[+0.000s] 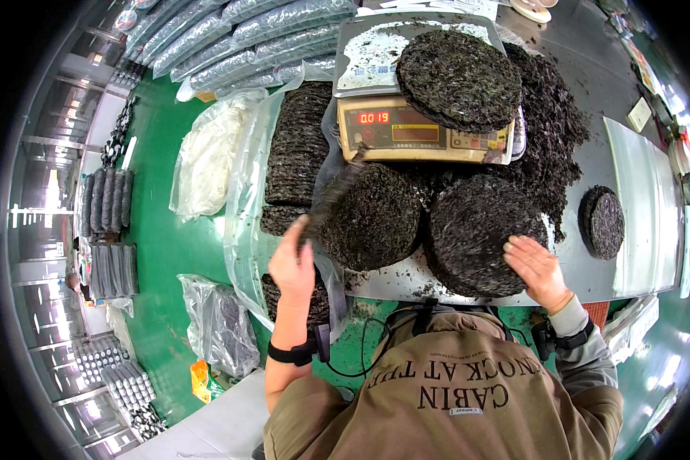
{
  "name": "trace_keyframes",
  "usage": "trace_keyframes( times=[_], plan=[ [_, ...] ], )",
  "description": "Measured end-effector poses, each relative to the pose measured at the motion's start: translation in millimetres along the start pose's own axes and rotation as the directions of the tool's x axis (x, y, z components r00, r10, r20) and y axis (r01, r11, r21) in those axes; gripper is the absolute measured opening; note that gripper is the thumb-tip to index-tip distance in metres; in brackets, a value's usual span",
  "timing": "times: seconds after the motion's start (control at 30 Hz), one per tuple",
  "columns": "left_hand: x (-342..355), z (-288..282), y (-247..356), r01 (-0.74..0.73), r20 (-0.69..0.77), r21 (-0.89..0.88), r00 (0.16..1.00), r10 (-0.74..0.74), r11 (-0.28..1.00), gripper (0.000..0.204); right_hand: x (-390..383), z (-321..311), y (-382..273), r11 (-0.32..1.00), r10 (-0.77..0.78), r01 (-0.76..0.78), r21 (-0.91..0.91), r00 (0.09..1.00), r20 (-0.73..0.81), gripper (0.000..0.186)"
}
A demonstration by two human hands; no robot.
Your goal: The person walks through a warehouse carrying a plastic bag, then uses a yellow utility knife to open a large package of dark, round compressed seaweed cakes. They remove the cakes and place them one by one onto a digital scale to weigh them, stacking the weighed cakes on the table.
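My left hand [293, 264] is closed on the edge of a thin dark seaweed sheet [336, 198], tilted on its side and blurred by motion. Right beside it lies a round stack of dried seaweed [372, 218]. My right hand [535, 267] rests its outstretched fingers on the near right rim of a second round seaweed stack [479, 230]. Beyond both stacks stands a digital scale [360, 142] with a lit red display. Another round seaweed cake [460, 80] lies on its pan and overhangs the front.
Loose seaweed shreds [556, 130] are heaped right of the scale. A small round cake [603, 222] lies farther right, by a pale translucent sheet [644, 207]. To the left, a clear plastic bag [245, 199] holds rows of seaweed cakes [295, 146]. Filled bags [245, 38] are piled far left.
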State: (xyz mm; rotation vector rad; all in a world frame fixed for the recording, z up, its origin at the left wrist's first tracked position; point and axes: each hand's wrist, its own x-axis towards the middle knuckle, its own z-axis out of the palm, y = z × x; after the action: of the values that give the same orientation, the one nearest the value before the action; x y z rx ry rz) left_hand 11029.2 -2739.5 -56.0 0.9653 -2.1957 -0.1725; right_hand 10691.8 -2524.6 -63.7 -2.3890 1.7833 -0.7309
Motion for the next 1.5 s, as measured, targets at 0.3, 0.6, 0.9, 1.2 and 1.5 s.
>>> trace_keyframes(
  times=[0.3,0.6,0.9,1.2,1.5],
  plan=[
    [21.8,-7.9,-0.8,0.216,-0.089,-0.924,0.68,-0.728,0.315,0.032,-11.5,-6.6,0.2,0.999,-0.041,0.043,0.028,0.998,-0.057,0.034],
    [11.2,-3.8,-15.0,0.268,0.02,-0.946,0.61,-0.792,0.183,0.03,3.0,-12.8,-2.6,0.997,-0.025,0.033,0.068,0.993,-0.119,0.026],
    [13.6,0.7,-19.3,0.258,0.033,-0.951,0.636,-0.771,0.172,0.03,4.5,4.0,-9.4,0.991,-0.004,-0.059,0.124,0.892,0.453,0.083],
    [37.7,17.1,-10.9,0.27,0.162,-0.962,0.686,-0.709,0.042,0.031,148.9,-20.1,87.1,0.963,0.085,-0.135,-0.232,0.974,-0.212,0.067],
    [118.5,54.5,32.5,0.224,0.229,-0.972,0.806,-0.545,-0.076,0.033,168.6,-1.0,136.5,0.945,0.321,-0.257,0.205,0.853,-0.411,0.038]
  ],
)
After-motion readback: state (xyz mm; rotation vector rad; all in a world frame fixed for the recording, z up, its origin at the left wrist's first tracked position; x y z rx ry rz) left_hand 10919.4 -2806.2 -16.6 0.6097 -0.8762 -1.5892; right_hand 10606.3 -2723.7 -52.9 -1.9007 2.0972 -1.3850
